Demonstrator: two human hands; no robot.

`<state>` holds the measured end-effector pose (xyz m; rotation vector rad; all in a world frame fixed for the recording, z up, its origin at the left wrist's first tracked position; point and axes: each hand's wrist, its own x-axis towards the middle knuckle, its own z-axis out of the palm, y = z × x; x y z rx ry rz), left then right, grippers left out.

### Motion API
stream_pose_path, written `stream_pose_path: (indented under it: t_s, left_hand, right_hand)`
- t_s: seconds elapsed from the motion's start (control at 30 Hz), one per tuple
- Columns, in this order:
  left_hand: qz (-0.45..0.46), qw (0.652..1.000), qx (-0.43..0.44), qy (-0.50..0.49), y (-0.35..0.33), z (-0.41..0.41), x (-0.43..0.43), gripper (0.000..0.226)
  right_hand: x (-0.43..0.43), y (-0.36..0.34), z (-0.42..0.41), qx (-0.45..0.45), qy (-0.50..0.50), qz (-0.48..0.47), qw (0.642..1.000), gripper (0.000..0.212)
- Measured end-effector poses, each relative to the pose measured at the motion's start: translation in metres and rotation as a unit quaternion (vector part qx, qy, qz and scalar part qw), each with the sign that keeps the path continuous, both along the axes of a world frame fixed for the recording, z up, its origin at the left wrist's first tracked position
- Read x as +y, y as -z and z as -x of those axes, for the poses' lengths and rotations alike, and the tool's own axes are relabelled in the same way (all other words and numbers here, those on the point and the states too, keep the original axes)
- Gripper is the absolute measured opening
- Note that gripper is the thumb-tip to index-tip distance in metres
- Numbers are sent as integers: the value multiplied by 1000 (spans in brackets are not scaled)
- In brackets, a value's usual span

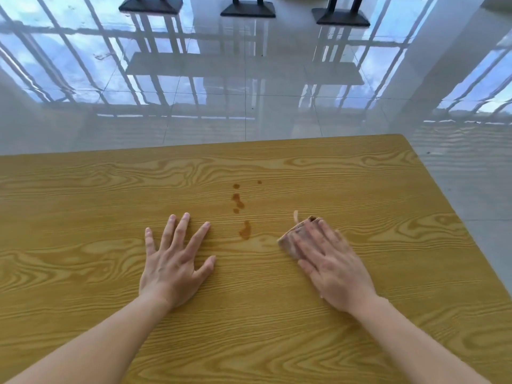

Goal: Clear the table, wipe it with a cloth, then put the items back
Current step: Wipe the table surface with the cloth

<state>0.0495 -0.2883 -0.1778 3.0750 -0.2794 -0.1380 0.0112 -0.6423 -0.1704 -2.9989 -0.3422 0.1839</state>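
Brownish folded cloth lies on the table under the right hand, whose straight fingers press flat on it without curling round it; both look blurred. The left hand rests palm down on the wood, fingers spread apart, holding nothing. Between the hands and a little beyond them, a trail of brown spots marks the yellow wood-grain table. The cloth sits just right of the nearest spot, apart from it. Past the far edge, glossy floor tiles reflect window frames, and dark pedestal bases stand well away.
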Motion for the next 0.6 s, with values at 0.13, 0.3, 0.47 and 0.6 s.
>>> stream_pose_path:
  t_s: [0.13,0.3,0.47,0.6]
  left_hand:
    - [3,1000,-4,0,0,1,-1,74]
    - [8,1000,-5,-1,0,1,0,73]
    - [11,1000,-7,1,-1,1,0,73]
    - [11,1000,-4,6,-1,1,-1,73]
  right_hand:
    - [-3,-10,-100,43,188,-20,981,55]
    - [78,-7,-178,70,146,-37,986,55]
    - [84,-11,-162,54,34,-47,997,51]
    - [43,-3,-69,-16,-7,-34,999,51]
